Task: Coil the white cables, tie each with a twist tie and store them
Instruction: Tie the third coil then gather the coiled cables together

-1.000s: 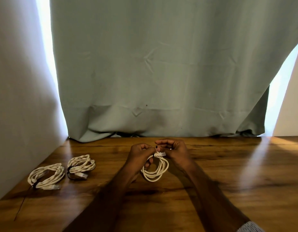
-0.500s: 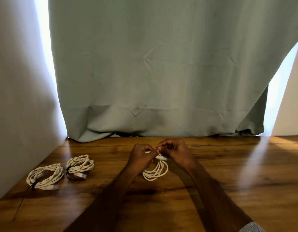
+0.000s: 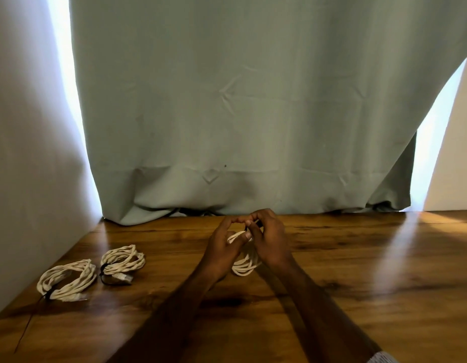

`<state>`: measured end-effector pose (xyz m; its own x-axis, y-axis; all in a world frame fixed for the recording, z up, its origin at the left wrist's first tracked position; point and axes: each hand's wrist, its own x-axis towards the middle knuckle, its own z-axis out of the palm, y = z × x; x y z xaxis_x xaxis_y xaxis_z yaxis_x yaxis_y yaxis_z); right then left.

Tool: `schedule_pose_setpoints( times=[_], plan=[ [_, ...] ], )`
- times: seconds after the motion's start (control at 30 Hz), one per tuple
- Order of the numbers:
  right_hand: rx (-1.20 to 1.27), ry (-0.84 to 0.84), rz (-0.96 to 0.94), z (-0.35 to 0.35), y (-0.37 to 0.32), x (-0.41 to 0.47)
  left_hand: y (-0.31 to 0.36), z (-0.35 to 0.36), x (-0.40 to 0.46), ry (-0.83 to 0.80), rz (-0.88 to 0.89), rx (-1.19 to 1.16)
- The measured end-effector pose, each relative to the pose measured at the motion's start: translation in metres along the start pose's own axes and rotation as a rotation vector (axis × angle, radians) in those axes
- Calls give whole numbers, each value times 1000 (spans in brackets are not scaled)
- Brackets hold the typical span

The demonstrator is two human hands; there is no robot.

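Observation:
Both hands hold a coiled white cable (image 3: 244, 267) just above the wooden table (image 3: 358, 271) at its middle. My left hand (image 3: 223, 251) grips the top of the coil from the left. My right hand (image 3: 269, 241) pinches the same spot from the right, where a thin dark twist tie (image 3: 256, 224) shows between the fingertips. The coil's lower loops hang down below the hands; its upper part is hidden by the fingers. Two more white coils lie at the left, one (image 3: 122, 263) nearer the middle and one (image 3: 66, 280) by the wall, each bound with a dark tie.
A grey-green curtain (image 3: 240, 113) hangs along the table's back edge. A pale wall (image 3: 22, 153) borders the table on the left. A thin dark tie tail (image 3: 25, 330) trails from the leftmost coil toward the front edge.
The fingertips of both hands have risen and closed together over the coil's top. The plug end seen earlier between them is now covered, and a dark tie shows there.

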<state>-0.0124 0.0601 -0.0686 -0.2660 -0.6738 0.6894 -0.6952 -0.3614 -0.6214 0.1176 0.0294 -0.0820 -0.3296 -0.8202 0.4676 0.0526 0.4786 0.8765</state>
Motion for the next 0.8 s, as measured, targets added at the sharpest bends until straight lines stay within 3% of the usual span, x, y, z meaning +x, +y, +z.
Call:
schedule_pose_setpoints(
  times=[0.17, 0.3, 0.43, 0.57, 0.8],
  plan=[
    [143, 117, -5, -6, -9, 0, 6, 1, -2, -18, 108, -27],
    [88, 87, -98, -6, -7, 1, 5, 2, -8, -43, 126, 51],
    [166, 92, -32, -9, -9, 1, 5, 2, -9, -50, 148, 74],
    [167, 8, -112, -8, -16, -3, 1, -1, -7, -28, 87, 38],
    [362, -133, -5, -14, -9, -2, 0, -4, -3, 62, 8, -75]
  ],
)
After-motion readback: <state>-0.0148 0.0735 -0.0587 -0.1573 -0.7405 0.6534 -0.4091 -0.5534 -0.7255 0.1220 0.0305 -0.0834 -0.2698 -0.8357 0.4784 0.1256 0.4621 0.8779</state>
